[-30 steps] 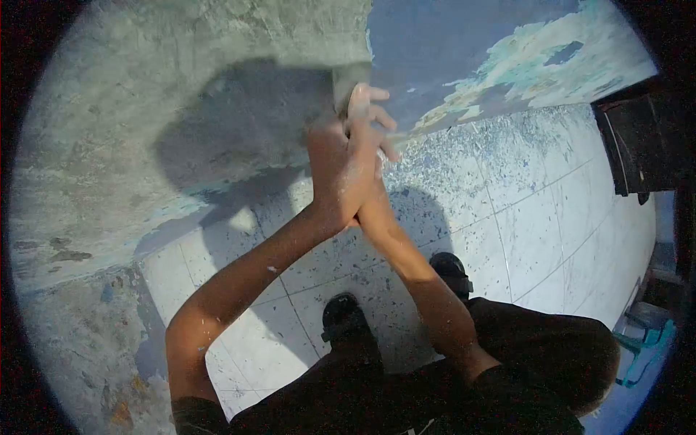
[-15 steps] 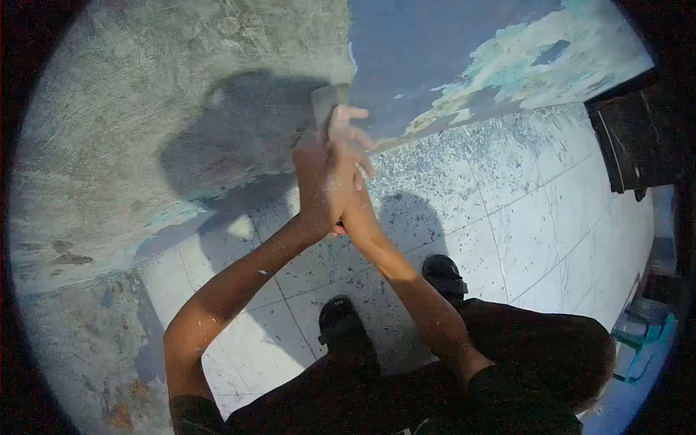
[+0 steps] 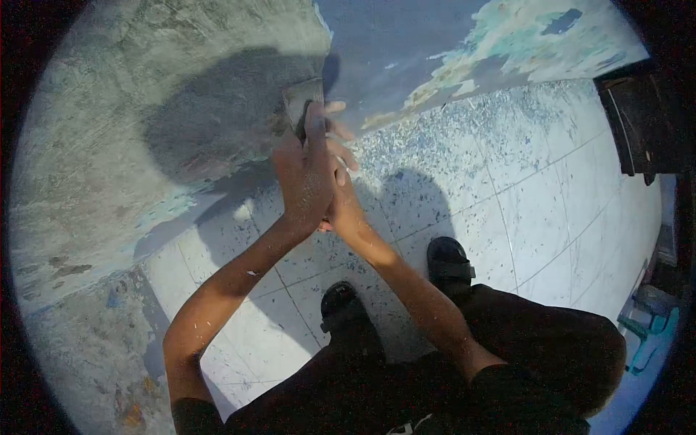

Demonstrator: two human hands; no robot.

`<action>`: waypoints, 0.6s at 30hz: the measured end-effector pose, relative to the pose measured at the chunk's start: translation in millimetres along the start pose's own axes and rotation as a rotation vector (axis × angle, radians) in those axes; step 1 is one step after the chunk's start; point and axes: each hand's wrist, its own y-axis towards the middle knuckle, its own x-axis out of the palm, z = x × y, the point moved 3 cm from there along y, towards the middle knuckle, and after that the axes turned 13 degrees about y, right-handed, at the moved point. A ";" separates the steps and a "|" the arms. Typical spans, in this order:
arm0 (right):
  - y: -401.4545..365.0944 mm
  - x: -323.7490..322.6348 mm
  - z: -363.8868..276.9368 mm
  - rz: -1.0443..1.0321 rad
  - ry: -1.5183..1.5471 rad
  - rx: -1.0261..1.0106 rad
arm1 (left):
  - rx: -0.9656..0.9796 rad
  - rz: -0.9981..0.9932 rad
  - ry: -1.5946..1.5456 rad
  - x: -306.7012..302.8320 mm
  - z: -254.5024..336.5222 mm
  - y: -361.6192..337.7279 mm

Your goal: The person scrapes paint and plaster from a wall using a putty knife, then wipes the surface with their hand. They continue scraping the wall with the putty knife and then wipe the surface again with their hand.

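Note:
My hands are together on a scraper, its flat, wide blade pressed to the bare grey wall just left of the blue paint. My left hand lies along the handle, one finger reaching up toward the blade. Against its right side is my right hand, closed around the lower handle. Most of the handle is hidden by the overlapping hands, and the fingertips are slightly blurred.
Paint flakes lie scattered over white floor tiles along the wall's foot. My feet in black sandals stand close below my hands. Dark furniture is at the right, with a teal plastic object below it.
Both hands and the scraper have shifted slightly left and up in view. The camera view has shifted a little too, and more of the blade shows.

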 end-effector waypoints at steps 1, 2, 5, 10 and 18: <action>1.0 0.7 -0.3 0.012 0.052 0.083 | 0.003 -0.007 0.005 -0.6 -1.1 1.5; 1.9 1.4 -0.6 0.028 0.104 0.165 | -0.014 -0.001 -0.025 1.7 -2.9 1.5; 14.4 2.7 0.3 0.037 -0.021 -0.189 | -0.020 0.047 0.010 0.3 -10.9 6.0; 9.5 -5.2 2.7 -0.066 -0.316 0.008 | 0.129 0.094 0.068 2.7 -17.4 3.9; 10.0 -5.3 9.5 -0.025 -0.284 -0.256 | -0.038 0.044 -0.219 5.1 -4.9 1.3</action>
